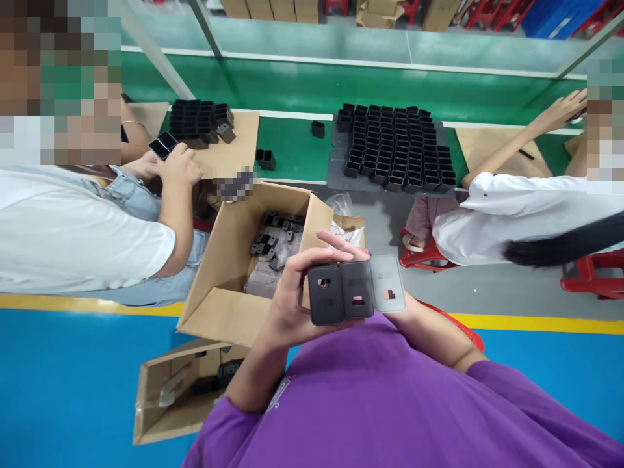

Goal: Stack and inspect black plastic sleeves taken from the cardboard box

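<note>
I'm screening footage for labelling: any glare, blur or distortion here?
Head view: soft pale reflections on the green tabletop; head view: wide-angle stretch towards the edges, pixelated patches at both sides; head view: rightmost held case looks pale, glare or colour unclear.

The floor close by was bright blue (73,370), with a yellow stripe (550,324) running from left to right. Past the stripe, the floor was plain gray (492,289). A long green desk (297,146) stretched across the room, with thin white lines along it. Gray poles (205,27) slanted up on the far left and far right. A red stool (592,276) stood on the right, and a smaller bit of red seat showed nearer the middle. Far away, there was a pale, shiny floor (341,42) with brown boxes (283,10), red stools (492,13) and something big and blue (560,18). Soft light shone on the green top.
</note>
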`<state>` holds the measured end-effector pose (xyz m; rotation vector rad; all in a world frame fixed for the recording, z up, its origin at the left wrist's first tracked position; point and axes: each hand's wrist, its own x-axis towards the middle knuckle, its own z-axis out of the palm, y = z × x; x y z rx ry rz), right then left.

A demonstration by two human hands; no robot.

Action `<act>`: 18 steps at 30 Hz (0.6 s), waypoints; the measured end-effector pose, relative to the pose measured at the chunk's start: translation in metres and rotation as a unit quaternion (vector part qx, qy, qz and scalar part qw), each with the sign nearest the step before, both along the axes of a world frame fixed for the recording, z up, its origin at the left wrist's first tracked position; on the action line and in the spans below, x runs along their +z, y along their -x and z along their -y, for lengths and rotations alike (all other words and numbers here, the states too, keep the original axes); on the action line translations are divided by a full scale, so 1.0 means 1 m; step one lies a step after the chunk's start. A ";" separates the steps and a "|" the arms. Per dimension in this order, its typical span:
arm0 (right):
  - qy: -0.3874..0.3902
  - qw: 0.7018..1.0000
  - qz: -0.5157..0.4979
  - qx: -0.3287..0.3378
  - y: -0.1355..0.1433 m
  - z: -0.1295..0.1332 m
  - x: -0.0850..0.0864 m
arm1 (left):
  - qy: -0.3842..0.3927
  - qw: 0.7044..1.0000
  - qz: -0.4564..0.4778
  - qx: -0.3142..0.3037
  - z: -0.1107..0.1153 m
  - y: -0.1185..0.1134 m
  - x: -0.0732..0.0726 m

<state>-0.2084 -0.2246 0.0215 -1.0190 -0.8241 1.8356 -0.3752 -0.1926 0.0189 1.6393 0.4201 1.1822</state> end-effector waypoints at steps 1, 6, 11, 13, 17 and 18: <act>0.005 1.000 -0.006 -0.002 0.000 0.000 0.000 | 0.006 1.000 0.006 -0.002 0.000 -0.001 0.001; -0.010 1.000 -0.021 -0.010 0.001 -0.004 -0.005 | 0.023 0.999 0.022 -0.007 -0.003 -0.002 -0.001; 0.023 0.999 -0.045 0.005 0.001 -0.012 -0.025 | 0.004 1.000 0.022 -0.014 -0.008 -0.004 -0.007; 0.035 0.997 -0.066 0.004 0.001 -0.013 -0.035 | 0.008 0.999 0.041 -0.018 -0.008 -0.006 -0.008; 0.003 0.990 -0.143 -0.010 0.003 -0.010 -0.046 | 0.023 0.997 0.068 -0.032 -0.007 -0.009 -0.008; -0.011 0.987 -0.162 -0.008 0.003 -0.009 -0.046 | 0.025 0.996 0.073 -0.037 -0.007 -0.009 -0.009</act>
